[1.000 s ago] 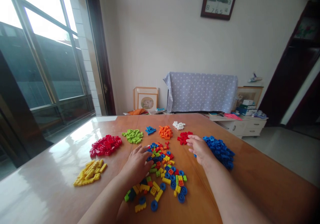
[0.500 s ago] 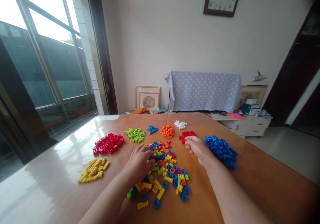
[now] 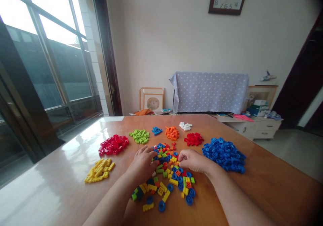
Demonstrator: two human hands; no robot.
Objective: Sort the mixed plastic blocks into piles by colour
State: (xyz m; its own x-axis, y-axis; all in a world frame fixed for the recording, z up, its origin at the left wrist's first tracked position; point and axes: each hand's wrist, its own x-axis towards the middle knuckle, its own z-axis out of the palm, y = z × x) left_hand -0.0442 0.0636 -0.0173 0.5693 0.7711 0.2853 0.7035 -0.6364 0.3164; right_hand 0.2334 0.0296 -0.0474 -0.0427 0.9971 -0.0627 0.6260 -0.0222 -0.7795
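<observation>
A mixed pile of toy building bricks [image 3: 174,181], with blue round wheel-like pieces among them, spreads over the middle of the table. Over the pile's left side rests my left hand [image 3: 143,160], its fingers apart and reaching onto the bricks; part of the pile is hidden under it. At the right edge of the same pile, my right hand [image 3: 193,160] has its fingertips pinched together close to the bricks. Whatever may be between those fingertips is too small to make out. Just beyond my right hand sits a small heap of red bricks [image 3: 193,139].
Around the mix on the wooden table [image 3: 214,199] lie single-colour heaps: yellow bricks [image 3: 99,171], dark red bricks [image 3: 114,145], green bricks [image 3: 139,136], blue pieces [image 3: 156,130], orange bricks [image 3: 172,133], white pieces [image 3: 185,126] and a large blue heap [image 3: 224,154].
My right hand has drawn back from the red heap toward the mixed pile, and its fingers have closed down there. My left hand has stayed over the pile. The view has shifted slightly.
</observation>
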